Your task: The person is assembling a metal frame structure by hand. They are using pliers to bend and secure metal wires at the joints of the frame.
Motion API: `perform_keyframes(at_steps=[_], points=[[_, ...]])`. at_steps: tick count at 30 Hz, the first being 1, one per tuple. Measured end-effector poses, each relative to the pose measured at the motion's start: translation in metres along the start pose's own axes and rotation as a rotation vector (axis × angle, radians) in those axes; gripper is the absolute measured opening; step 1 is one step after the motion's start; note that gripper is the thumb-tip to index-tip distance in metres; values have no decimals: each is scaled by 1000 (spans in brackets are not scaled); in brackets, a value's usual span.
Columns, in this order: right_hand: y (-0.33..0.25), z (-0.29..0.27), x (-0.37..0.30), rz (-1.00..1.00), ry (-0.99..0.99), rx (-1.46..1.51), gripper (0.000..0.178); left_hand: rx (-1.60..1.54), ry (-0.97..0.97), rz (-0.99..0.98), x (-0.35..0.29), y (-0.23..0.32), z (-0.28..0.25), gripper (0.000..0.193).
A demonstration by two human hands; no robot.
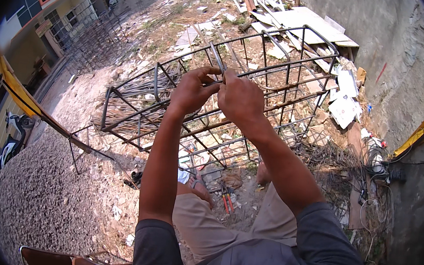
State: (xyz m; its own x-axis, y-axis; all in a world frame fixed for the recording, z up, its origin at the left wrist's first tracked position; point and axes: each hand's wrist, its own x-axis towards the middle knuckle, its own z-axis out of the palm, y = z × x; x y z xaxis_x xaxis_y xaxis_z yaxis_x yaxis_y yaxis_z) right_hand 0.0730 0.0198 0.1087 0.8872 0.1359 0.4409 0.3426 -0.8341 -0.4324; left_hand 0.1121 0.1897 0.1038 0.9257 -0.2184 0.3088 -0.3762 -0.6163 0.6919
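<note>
A long cage of steel rebar (293, 87) stretches in front of me, its rectangular stirrups joined by lengthwise bars. Both of my hands meet on its upper bar, where a stirrup (214, 54) crosses near the middle. My left hand (190, 91) is closed, thumb and fingers pinched at that crossing. From the other side my right hand (242, 99) closes on the same spot, its fingers bent over the bar. Any thin tie wire between the fingertips is too small to make out. Pincers with red-orange handles (227, 202) lie on the ground between my feet.
Loose rebar (134, 79) lies beyond the cage's left end. A gravel heap (47, 202) rises at left, beside a yellow-wrapped bar (22, 98). White board scraps (308, 25) litter the far right along a concrete wall (397, 64). Tangled cables (371, 203) lie near the wall.
</note>
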Motion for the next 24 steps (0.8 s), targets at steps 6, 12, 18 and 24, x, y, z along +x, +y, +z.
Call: perform_keyframes(at_steps=[6, 12, 18, 24], points=[[36, -26, 18, -27, 152, 142, 34, -17, -26, 16, -4, 1, -1, 44], [72, -32, 93, -237, -266, -15, 27, 0, -18, 7, -4, 12, 0, 44], [84, -35, 114, -446, -430, 163, 21, 60, 2, 29, -1, 0, 1, 39], [83, -24, 91, -532, -102, -118, 11, 26, -42, 51, 4, -2, -1, 41]])
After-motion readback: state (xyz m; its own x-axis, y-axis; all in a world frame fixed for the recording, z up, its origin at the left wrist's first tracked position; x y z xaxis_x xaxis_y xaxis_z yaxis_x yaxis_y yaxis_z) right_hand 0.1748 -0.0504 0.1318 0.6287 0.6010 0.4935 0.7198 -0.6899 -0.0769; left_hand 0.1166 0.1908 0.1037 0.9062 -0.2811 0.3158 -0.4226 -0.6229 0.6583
